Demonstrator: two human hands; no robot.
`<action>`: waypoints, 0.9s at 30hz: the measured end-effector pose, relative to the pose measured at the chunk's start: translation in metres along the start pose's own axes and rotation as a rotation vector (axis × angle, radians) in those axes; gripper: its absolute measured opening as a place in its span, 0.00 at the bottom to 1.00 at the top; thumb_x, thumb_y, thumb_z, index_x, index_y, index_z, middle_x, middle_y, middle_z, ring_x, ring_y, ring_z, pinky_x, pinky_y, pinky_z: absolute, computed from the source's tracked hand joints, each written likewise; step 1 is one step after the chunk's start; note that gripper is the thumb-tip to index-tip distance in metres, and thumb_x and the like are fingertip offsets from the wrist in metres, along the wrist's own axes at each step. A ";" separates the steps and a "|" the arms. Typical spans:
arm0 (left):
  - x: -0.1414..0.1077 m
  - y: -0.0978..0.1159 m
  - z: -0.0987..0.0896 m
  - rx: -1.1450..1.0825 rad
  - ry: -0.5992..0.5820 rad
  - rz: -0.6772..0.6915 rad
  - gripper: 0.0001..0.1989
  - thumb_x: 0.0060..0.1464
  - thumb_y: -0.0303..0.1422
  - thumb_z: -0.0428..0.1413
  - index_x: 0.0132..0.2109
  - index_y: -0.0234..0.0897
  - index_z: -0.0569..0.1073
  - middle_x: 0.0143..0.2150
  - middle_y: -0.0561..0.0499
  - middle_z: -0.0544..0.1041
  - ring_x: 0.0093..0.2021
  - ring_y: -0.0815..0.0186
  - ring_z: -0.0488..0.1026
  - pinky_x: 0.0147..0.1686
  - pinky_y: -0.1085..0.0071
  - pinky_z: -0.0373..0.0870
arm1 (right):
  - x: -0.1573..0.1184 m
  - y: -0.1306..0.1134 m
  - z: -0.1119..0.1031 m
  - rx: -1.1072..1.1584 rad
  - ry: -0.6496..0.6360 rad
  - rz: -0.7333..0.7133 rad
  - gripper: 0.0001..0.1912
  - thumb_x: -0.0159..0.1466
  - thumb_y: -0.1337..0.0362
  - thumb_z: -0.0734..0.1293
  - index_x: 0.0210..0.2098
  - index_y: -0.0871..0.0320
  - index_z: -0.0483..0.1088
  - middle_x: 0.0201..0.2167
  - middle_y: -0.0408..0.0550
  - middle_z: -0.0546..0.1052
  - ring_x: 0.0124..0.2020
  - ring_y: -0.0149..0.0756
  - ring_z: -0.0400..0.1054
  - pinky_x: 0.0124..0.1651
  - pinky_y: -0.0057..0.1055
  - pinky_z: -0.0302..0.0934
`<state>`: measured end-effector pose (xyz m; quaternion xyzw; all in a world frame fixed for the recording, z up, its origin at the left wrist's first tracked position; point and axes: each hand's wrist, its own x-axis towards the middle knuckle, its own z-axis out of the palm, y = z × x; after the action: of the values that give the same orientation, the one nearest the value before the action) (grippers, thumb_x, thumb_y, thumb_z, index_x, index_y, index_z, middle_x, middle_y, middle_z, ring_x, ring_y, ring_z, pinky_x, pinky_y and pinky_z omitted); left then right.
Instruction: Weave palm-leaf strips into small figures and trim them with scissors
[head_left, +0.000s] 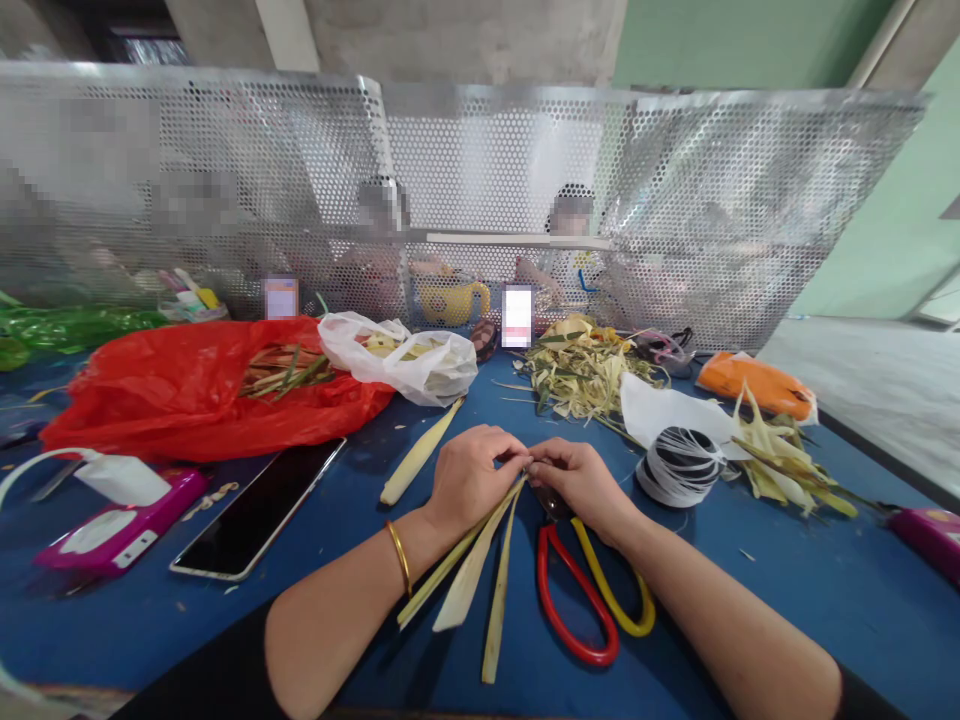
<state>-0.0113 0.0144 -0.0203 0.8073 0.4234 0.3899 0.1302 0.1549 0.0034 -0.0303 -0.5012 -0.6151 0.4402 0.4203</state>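
My left hand (pixel 480 470) is closed in a pinch on the upper end of some pale dry leaf strips (pixel 474 580), which fan out below it toward the table's near edge. Against its fingertips, my right hand (pixel 574 475) is pinched too; what lies between its fingers is too small to make out. Scissors (pixel 577 620) with one red and one yellow handle lie under my right hand, their blades mostly hidden. A single broad leaf piece (pixel 421 452) rests to the left of my left hand. The spool of white string (pixel 679 467) stands right of my right hand.
On the blue table (pixel 337 620) are a phone (pixel 259 510), a magenta power strip (pixel 124 530), a red bag (pixel 180 390), a white bag (pixel 435 370), a leaf pile (pixel 581 370) and an orange packet (pixel 757 385). Behind a perforated metal screen (pixel 495 150), people sit.
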 end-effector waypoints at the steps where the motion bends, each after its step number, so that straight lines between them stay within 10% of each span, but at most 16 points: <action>1: 0.000 0.001 -0.001 -0.012 -0.007 -0.011 0.05 0.54 0.30 0.58 0.31 0.41 0.77 0.31 0.53 0.79 0.36 0.66 0.73 0.38 0.72 0.64 | -0.001 -0.001 0.000 0.030 0.002 0.028 0.08 0.53 0.61 0.68 0.27 0.59 0.74 0.19 0.40 0.71 0.20 0.28 0.61 0.22 0.24 0.54; 17: 0.007 -0.004 -0.004 -0.253 -0.098 -0.265 0.08 0.52 0.34 0.56 0.29 0.38 0.77 0.29 0.53 0.78 0.31 0.67 0.72 0.33 0.73 0.63 | 0.000 -0.014 -0.006 0.125 0.057 0.051 0.08 0.51 0.60 0.67 0.23 0.59 0.69 0.19 0.40 0.67 0.23 0.30 0.59 0.29 0.28 0.53; 27: 0.009 -0.014 -0.002 0.049 -0.211 -0.393 0.08 0.52 0.32 0.52 0.26 0.38 0.71 0.26 0.53 0.75 0.29 0.66 0.68 0.29 0.72 0.55 | -0.003 -0.021 -0.009 0.074 0.047 -0.149 0.06 0.53 0.63 0.65 0.22 0.56 0.65 0.26 0.45 0.70 0.36 0.37 0.65 0.35 0.30 0.57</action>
<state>-0.0179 0.0293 -0.0216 0.7484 0.5660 0.2602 0.2275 0.1586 -0.0011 -0.0079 -0.4484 -0.6239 0.4184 0.4844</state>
